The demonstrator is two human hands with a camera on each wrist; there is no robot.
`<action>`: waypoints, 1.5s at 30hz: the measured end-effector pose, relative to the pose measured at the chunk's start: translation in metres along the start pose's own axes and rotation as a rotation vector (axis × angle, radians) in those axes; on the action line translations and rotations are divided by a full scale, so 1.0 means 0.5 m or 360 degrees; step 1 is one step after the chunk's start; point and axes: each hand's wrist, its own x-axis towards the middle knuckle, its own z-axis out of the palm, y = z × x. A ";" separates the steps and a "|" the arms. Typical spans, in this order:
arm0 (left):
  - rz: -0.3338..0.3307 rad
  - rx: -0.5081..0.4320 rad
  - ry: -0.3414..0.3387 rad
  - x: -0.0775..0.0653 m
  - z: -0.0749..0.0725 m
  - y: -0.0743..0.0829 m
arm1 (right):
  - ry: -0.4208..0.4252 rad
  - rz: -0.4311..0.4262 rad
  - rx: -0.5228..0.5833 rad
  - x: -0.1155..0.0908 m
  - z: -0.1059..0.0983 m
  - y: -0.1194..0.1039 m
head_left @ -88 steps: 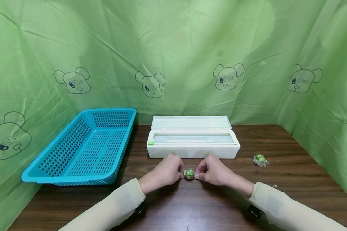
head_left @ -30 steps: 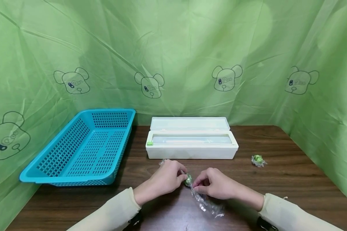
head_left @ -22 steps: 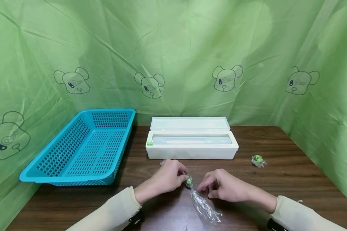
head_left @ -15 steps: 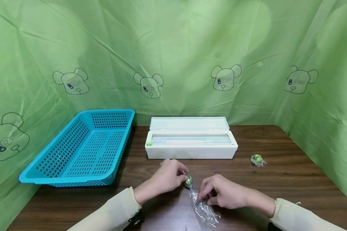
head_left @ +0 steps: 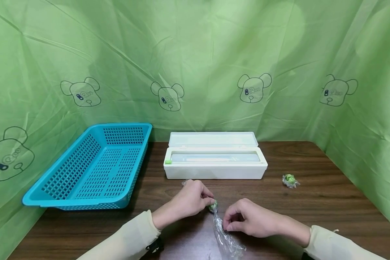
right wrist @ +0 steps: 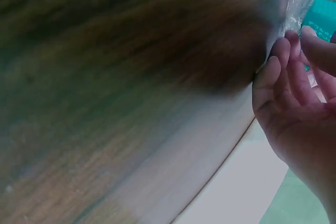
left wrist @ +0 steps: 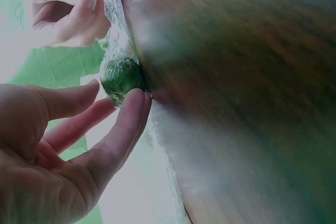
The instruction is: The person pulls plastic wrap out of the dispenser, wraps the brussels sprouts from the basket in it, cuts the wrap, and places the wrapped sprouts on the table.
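Observation:
A small Brussels sprout (head_left: 213, 206), wrapped in cling film, lies on the wooden table in front of the white dispenser box. My left hand (head_left: 187, 199) holds it between thumb and fingers; the left wrist view shows the fingertips against the green sprout (left wrist: 122, 80). From the sprout, a twisted tail of clear cling film (head_left: 225, 240) runs toward the near edge. On that tail, my right hand (head_left: 251, 218) pinches the film with thumb and forefinger, a short way below the sprout. Another film tail passes behind the left hand, mostly hidden.
A white cling film dispenser (head_left: 215, 171) stands behind the hands, lid raised, with a roll inside. To the left is a blue perforated basket (head_left: 126, 198). Another film-wrapped sprout (head_left: 290, 180) lies at the right. Green fabric (head_left: 208, 65) hangs around the table.
Earlier both hands held the film at either side of the sprout. The sprout has turned, its film tail now pointing nearer. My right hand let go, moved down and pinched the tail lower.

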 end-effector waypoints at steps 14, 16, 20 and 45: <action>-0.0022 0.0019 -0.0018 0.005 0.001 -0.003 | -0.0012 -0.0052 -0.0063 0.003 0.007 -0.001; -0.0029 0.0001 -0.0023 0.005 0.001 -0.003 | 0.0004 -0.0058 -0.0011 0.004 0.007 -0.001; -0.0050 -0.0023 -0.0029 0.006 0.002 -0.003 | 0.0083 -0.0035 0.0198 0.009 0.001 -0.006; -0.0210 -0.0280 -0.0133 0.006 0.013 0.004 | 0.0748 0.0482 0.0807 0.067 -0.015 0.001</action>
